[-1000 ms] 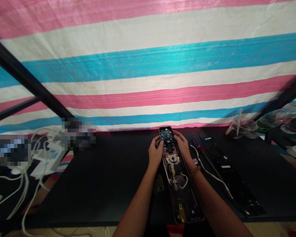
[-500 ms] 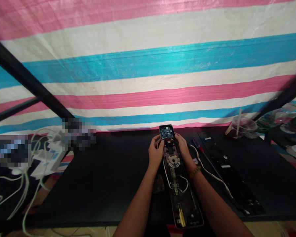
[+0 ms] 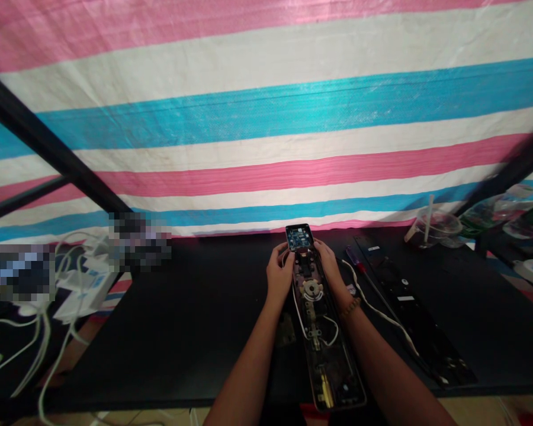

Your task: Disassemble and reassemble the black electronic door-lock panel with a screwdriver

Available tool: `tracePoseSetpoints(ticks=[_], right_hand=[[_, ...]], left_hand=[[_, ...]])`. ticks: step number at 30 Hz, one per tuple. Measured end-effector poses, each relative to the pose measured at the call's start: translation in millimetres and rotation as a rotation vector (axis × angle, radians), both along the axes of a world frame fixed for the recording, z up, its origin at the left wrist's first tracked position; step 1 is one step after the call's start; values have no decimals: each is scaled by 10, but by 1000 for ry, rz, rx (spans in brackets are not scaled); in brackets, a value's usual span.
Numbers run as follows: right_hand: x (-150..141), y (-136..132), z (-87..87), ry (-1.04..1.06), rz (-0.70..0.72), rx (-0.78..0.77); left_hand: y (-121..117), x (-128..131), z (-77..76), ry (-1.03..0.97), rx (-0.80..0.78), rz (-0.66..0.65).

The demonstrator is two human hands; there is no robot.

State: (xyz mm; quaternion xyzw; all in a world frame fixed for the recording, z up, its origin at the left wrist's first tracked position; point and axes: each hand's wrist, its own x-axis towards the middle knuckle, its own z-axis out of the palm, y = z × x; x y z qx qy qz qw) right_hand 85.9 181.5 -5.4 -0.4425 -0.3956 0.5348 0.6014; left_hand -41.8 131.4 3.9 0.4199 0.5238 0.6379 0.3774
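Both hands grip a long black electronic door lock [image 3: 308, 272] near its far end, its inside facing up. A blue-green circuit board [image 3: 300, 238] shows in the top, with a round metal part, white wires and a brass-coloured piece below it. My left hand [image 3: 279, 269] is closed on the left edge, thumb along the side. On the right edge my right hand [image 3: 328, 263] is closed too; its fingers are partly hidden. To the right lie a screwdriver [image 3: 355, 259] with a purple and red handle, and a long black plate [image 3: 411, 313] with small labels. A pale cable [image 3: 377, 310] runs between.
The black table [image 3: 195, 319] spreads to the left. White cables and a white box [image 3: 86, 287] are at the far left. A clear plastic cup [image 3: 435, 228] with a straw and clear bottles [image 3: 488, 216] stand at the back right. A striped sheet [image 3: 266, 124] hangs behind, between dark frame bars.
Almost nothing differs. The view has shifted very slightly; both hands keep the same hold on the door lock.
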Motion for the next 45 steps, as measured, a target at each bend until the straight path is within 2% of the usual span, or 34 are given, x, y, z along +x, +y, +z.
tracePoseSetpoints(ticks=[8, 17, 24, 33, 45], right_hand=[[4, -4, 20, 1, 20, 1], [10, -14, 39, 31, 23, 80], [23, 4, 1, 81, 82, 22], [10, -1, 29, 12, 51, -41], [-2, 27, -3, 8, 21, -19]], left_hand=[[13, -9, -52, 1, -3, -11], [26, -12, -75, 50, 9, 21], [48, -14, -105, 60, 29, 30], [72, -57, -124, 96, -18, 67], [33, -28, -36, 92, 14, 68]])
